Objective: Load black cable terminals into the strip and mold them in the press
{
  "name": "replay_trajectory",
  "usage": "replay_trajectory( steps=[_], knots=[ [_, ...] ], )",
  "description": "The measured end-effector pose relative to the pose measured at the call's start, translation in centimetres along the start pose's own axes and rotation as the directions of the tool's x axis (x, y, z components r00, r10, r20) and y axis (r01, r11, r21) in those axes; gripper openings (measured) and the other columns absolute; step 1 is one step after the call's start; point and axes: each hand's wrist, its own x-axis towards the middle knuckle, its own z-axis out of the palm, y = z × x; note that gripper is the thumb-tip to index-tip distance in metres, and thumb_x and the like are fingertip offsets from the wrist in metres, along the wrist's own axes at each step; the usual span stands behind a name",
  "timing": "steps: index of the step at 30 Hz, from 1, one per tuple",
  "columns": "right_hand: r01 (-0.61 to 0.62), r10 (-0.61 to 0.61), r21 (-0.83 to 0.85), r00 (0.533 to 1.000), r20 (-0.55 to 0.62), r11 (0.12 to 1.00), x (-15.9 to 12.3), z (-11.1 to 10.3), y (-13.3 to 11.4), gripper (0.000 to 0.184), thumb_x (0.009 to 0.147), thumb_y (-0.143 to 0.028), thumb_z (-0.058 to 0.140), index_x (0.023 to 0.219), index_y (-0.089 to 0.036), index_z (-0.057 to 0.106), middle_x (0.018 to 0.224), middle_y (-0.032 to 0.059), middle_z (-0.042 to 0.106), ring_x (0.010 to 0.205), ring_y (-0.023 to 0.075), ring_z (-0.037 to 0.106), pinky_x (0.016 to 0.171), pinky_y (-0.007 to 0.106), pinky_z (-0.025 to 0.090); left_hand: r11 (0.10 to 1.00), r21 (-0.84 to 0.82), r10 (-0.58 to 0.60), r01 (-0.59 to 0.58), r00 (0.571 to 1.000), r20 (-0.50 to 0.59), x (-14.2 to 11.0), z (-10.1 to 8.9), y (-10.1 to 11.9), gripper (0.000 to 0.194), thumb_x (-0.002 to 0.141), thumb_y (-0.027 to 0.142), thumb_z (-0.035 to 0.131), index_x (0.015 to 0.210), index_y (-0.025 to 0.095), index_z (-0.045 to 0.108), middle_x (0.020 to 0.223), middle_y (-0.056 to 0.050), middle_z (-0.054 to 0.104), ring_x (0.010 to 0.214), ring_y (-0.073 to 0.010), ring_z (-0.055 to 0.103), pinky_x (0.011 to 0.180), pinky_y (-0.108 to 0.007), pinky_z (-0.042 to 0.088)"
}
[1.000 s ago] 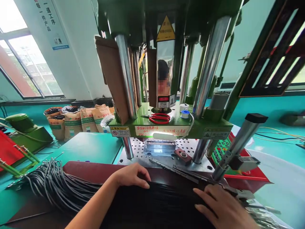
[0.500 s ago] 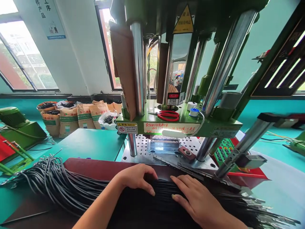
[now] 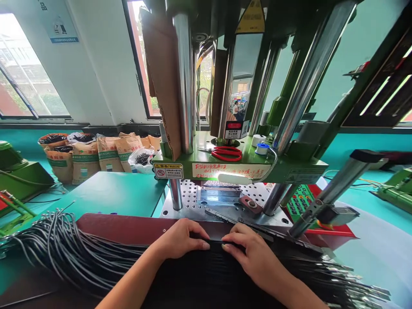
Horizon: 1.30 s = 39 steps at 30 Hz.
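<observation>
A thick bundle of black cables [image 3: 96, 257] lies across a dark red board [image 3: 125, 227] in front of me, its metal-tipped ends [image 3: 357, 292] fanned out to the right. My left hand [image 3: 180, 240] and my right hand [image 3: 247, 253] rest side by side on top of the bundle's middle, fingers curled and fingertips nearly touching at the far edge of the cables. Just behind them stands a green press [image 3: 238, 167] with chrome columns and a perforated steel bed [image 3: 222, 197].
Red scissors [image 3: 227, 153] and tape rolls [image 3: 259, 143] sit on the press's green platen. A long metal strip jig [image 3: 264, 229] lies behind my right hand. A green keypad [image 3: 298, 201] is at right. Filled sacks [image 3: 83, 156] stand at left beyond the teal table [image 3: 112, 193].
My right hand has slid left along the cables until it meets my left hand. The view has tilted and moved slightly closer to the press.
</observation>
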Motion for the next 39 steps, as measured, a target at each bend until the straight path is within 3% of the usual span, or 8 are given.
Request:
replay_trajectory(
  steps=[4, 9, 14, 18, 22, 25, 29, 39],
  knots=[
    [-0.085, 0.085, 0.106, 0.996, 0.004, 0.991, 0.7, -0.4, -0.2, 0.007, 0.08, -0.023, 0.064, 0.08, -0.022, 0.07, 0.078, -0.0017, 0.062, 0.073, 0.0148, 0.059, 0.068, 0.026, 0.044, 0.999, 0.032, -0.033, 0.033, 0.999, -0.005, 0.1, -0.1, 0.2, 0.027, 0.07, 0.042, 0.07, 0.087, 0.021, 0.072, 0.082, 0.001, 0.071, 0.078, -0.0171, 0.061, 0.068, -0.024, 0.042],
    [-0.127, 0.129, 0.051, 0.991, -0.027, 0.991, 1.6, -0.7, -0.7, 0.005, 0.075, -0.019, 0.064, 0.071, -0.021, 0.065, 0.073, -0.0025, 0.062, 0.069, 0.0149, 0.057, 0.064, 0.026, 0.042, 0.997, 0.073, -0.024, 0.024, 1.0, 0.002, 0.2, -0.1, 0.3, 0.026, 0.071, 0.041, 0.069, 0.087, 0.021, 0.072, 0.082, 0.002, 0.071, 0.077, -0.0164, 0.06, 0.067, -0.024, 0.041],
    [-0.089, 0.088, 0.004, 0.987, 0.133, 0.996, 2.2, -1.0, -0.7, 0.013, 0.079, -0.026, 0.063, 0.09, -0.022, 0.07, 0.083, -0.0001, 0.062, 0.079, 0.0175, 0.059, 0.071, 0.028, 0.043, 0.995, 0.092, 0.027, -0.027, 1.0, -0.006, 0.1, 0.1, 0.5, 0.025, 0.077, 0.042, 0.061, 0.084, 0.019, 0.07, 0.08, 0.001, 0.068, 0.074, -0.0149, 0.057, 0.065, -0.023, 0.04],
    [-0.066, 0.075, -0.071, 0.988, 0.138, 0.995, 2.5, -0.7, -0.7, 0.006, 0.08, -0.023, 0.063, 0.076, -0.021, 0.067, 0.082, 0.0003, 0.058, 0.08, 0.0177, 0.058, 0.071, 0.028, 0.043, 0.995, 0.098, 0.029, -0.027, 0.999, -0.021, 0.0, 0.0, 0.8, 0.023, 0.081, 0.04, 0.057, 0.086, 0.019, 0.068, 0.081, 0.002, 0.066, 0.074, -0.014, 0.055, 0.064, -0.023, 0.037],
    [0.001, 0.011, -0.099, 0.993, 0.121, 0.995, 2.3, -0.4, -0.9, 0.009, 0.086, -0.02, 0.053, 0.08, -0.02, 0.059, 0.084, 0.001, 0.059, 0.081, 0.0172, 0.057, 0.072, 0.028, 0.043, 1.0, 0.016, -0.021, 0.021, 1.0, 0.001, 0.0, -0.4, 0.8, 0.023, 0.072, 0.037, 0.067, 0.087, 0.02, 0.065, 0.078, 0.003, 0.063, 0.073, -0.0144, 0.053, 0.063, -0.023, 0.037],
    [-0.006, 0.022, -0.084, 0.981, 0.191, 0.996, 2.1, -0.5, -0.7, 0.007, 0.087, -0.02, 0.052, 0.084, -0.021, 0.058, 0.083, 0.0007, 0.062, 0.08, 0.0173, 0.058, 0.071, 0.028, 0.043, 0.997, -0.043, -0.061, 0.062, 0.998, 0.027, 0.0, -0.4, 0.6, 0.028, 0.063, 0.034, 0.074, 0.085, 0.019, 0.065, 0.075, 0.004, 0.061, 0.071, -0.0145, 0.052, 0.062, -0.023, 0.038],
    [-0.05, 0.056, -0.03, 0.963, 0.262, 0.998, 2.2, -0.7, -0.3, 0.008, 0.082, -0.024, 0.06, 0.087, -0.022, 0.065, 0.087, 0.0004, 0.064, 0.081, 0.0169, 0.059, 0.073, 0.028, 0.044, 0.996, -0.063, -0.055, 0.058, 0.997, 0.049, -0.1, -0.4, 0.5, 0.025, 0.067, 0.033, 0.07, 0.087, 0.018, 0.066, 0.076, 0.003, 0.062, 0.07, -0.0139, 0.053, 0.061, -0.023, 0.039],
    [-0.012, 0.02, -0.06, 0.992, 0.128, 0.998, 2.3, -0.7, -1.8, 0.003, 0.077, -0.02, 0.065, 0.077, -0.022, 0.067, 0.084, -0.0006, 0.06, 0.08, 0.0165, 0.058, 0.071, 0.026, 0.044, 1.0, -0.025, 0.009, -0.009, 1.0, -0.024, -0.5, -0.6, 1.0, 0.018, 0.075, 0.031, 0.065, 0.089, 0.021, 0.069, 0.081, 0.002, 0.066, 0.076, -0.0145, 0.055, 0.068, -0.024, 0.04]
  ],
)
